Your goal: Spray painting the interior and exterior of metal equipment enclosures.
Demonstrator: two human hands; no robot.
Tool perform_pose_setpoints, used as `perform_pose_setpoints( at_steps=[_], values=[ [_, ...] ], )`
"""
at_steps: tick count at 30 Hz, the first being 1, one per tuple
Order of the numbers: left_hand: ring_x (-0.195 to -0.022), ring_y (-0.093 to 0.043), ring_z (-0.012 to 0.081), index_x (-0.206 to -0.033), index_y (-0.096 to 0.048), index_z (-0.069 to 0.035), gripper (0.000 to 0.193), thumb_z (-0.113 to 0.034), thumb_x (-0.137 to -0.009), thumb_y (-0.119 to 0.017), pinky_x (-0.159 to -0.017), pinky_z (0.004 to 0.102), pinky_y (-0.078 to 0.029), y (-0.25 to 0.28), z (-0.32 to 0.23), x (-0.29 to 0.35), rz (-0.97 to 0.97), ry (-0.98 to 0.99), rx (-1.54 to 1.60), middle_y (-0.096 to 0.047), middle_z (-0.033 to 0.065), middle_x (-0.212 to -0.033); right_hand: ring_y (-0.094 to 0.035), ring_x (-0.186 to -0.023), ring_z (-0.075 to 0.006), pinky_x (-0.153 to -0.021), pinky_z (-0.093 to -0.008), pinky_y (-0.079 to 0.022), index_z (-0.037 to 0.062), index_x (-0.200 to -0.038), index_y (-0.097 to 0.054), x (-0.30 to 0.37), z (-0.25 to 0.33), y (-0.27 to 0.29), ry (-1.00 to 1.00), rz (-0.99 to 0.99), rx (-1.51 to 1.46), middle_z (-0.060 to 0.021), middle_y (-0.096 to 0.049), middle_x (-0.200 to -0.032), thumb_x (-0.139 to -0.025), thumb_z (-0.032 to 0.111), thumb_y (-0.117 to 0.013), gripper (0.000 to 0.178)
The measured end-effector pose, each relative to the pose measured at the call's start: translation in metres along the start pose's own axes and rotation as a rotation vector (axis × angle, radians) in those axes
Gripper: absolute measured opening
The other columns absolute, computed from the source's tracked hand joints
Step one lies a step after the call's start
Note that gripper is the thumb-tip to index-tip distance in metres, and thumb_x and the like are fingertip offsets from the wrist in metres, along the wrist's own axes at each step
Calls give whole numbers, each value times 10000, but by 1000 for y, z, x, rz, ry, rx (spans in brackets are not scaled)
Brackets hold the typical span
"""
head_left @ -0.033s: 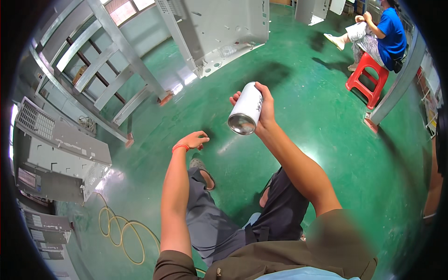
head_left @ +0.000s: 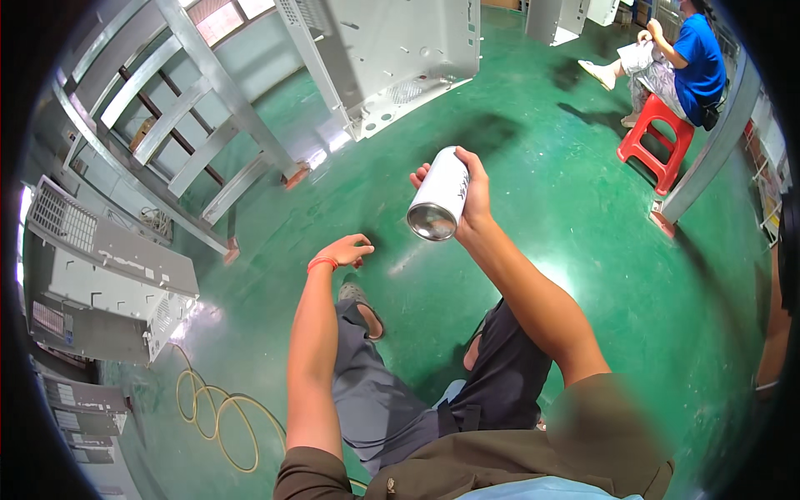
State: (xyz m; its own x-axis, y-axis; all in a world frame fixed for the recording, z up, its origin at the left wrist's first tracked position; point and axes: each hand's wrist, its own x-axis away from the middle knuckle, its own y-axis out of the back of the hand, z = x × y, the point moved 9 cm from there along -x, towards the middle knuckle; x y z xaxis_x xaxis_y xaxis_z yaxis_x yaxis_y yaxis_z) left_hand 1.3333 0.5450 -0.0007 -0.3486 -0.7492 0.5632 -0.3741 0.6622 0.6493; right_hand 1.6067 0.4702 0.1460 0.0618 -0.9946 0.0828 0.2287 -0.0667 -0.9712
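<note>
My right hand [head_left: 473,193] is wrapped round a white spray can [head_left: 443,190] with dark print on its side. The can is tilted, its bare metal base turned toward me, and its top end is hidden from view. To the left and lower, my left hand [head_left: 346,250] hangs in the air with loosely bent fingers and nothing in it. A red band [head_left: 322,263] circles that wrist. Both hands are over the green floor [head_left: 400,312], above my feet.
Large grey sheet-metal housings hang ahead [head_left: 408,50] and at left [head_left: 117,267]. A metal frame [head_left: 225,92] stands at far left. A yellow hose [head_left: 218,417] coils on the floor. At far right, a person in blue [head_left: 698,62] sits on a red stool [head_left: 658,142] beside a metal post [head_left: 708,154].
</note>
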Motion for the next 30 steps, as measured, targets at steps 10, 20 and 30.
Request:
perform_pose_setpoints(
  at_steps=[10,20,30],
  values=[
    [-848,-707,160,-1358,-625,-84,454,-416,-1048,-631,-845,336,-560,1,-8,-6,-5,2,7,-731,80,-957,-741,-950,-378,-923,-467,-652,-115,-1132,-574,-3,8,0,-11,-6,4,-228,-694,-1012,-939,416,-709,581],
    [-854,-712,165,-1347,-629,-71,456,-412,-1045,-633,-849,335,-565,5,3,-15,-14,-18,17,-735,86,-968,-742,-925,-360,-918,-467,-657,-89,-1123,-574,-10,0,1,-8,7,2,-216,-693,-1001,-945,401,-709,539],
    [-867,-729,169,-1364,-630,-113,519,-488,-1006,-653,-716,315,-510,7,6,-48,-42,7,-66,-761,97,-974,-691,-898,-208,-769,-379,-612,181,-1481,-368,-5,50,-52,592,130,795,-126,-623,-1075,-900,92,-796,727]
  ],
)
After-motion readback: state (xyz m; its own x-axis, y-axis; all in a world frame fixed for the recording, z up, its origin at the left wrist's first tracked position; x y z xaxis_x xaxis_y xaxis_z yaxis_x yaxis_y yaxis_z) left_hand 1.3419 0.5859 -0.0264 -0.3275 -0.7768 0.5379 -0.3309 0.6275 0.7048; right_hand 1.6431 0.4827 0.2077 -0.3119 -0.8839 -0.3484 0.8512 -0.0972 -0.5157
